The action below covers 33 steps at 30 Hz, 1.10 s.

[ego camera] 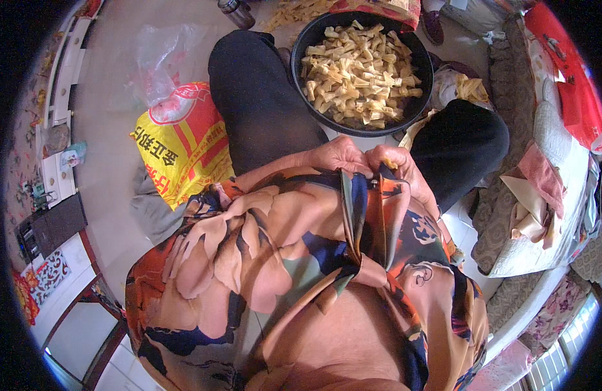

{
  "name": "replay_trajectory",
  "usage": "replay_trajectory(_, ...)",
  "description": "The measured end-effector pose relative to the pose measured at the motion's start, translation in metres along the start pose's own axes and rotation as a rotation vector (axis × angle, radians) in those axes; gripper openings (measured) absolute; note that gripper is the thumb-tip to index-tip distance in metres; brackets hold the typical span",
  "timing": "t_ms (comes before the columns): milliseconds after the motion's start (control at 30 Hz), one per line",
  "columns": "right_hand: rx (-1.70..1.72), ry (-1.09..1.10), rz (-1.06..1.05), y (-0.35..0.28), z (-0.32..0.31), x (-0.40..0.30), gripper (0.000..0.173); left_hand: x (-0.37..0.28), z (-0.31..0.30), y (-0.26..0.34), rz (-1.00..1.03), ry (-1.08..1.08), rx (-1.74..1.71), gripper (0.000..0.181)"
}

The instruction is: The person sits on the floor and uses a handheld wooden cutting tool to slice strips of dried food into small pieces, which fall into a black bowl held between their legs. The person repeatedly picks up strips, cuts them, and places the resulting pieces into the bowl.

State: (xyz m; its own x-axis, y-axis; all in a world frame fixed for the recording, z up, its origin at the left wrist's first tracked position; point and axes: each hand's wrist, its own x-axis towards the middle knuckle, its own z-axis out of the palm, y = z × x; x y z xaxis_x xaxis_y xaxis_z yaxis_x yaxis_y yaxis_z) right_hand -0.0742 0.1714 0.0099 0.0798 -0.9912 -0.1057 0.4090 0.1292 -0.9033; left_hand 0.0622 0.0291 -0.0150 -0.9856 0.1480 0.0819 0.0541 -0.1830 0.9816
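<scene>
My left hand (344,155) and my right hand (395,161) meet close together just above the hem of a patterned satin shirt (262,220). A small yellow piece (390,163) shows between the curled fingers of my right hand. The fingers of my left hand are curled in too, and what they may hold is hidden. Right beyond my hands stands a round black pan (297,93), between two knees in black trousers (257,97). Dry, pale-yellow pinched pieces (359,73), resembling folded corn husk, are heaped in it.
A yellow and red printed bag (193,141) lies left of the knee, with a clear plastic bag (166,54) beyond it. More pale-yellow strips (296,14) lie past the pan, near a dark bottle (237,13). A cloth-covered sofa (506,254) runs along the right.
</scene>
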Motion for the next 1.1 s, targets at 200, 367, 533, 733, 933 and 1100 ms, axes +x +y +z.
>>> replay_trajectory(200, 0.047, -0.045, -0.088, 0.019, -0.015, -0.009, 0.043, 0.006, 0.003, -0.004, -0.089, 0.013, -0.203, 0.033)
replay_trajectory(367, -0.222, 0.311, 0.051, -0.014, -0.030, 0.004, 0.037, 0.010, -0.011, 0.011, -0.128, 0.165, -0.137, 0.038)
replay_trajectory(533, -0.151, 0.318, -0.178, -0.096, -0.104, 0.030, 0.041, 0.045, -0.057, 0.038, -0.159, 0.433, 0.693, 0.040)
replay_trajectory(733, -0.322, 0.397, -0.337, -0.194, -0.091, 0.093, 0.021, 0.094, -0.080, 0.094, -0.117, 0.545, 1.035, 0.050)
replay_trajectory(933, -0.384, 0.262, -0.152, -0.191, -0.080, 0.143, 0.024, 0.149, -0.116, 0.115, 0.290, 0.620, 0.377, 0.057)
replay_trajectory(1100, 0.060, 0.197, -0.079, -0.167, -0.101, 0.155, 0.023, 0.164, -0.126, 0.117, 0.248, 0.640, 0.037, 0.051)
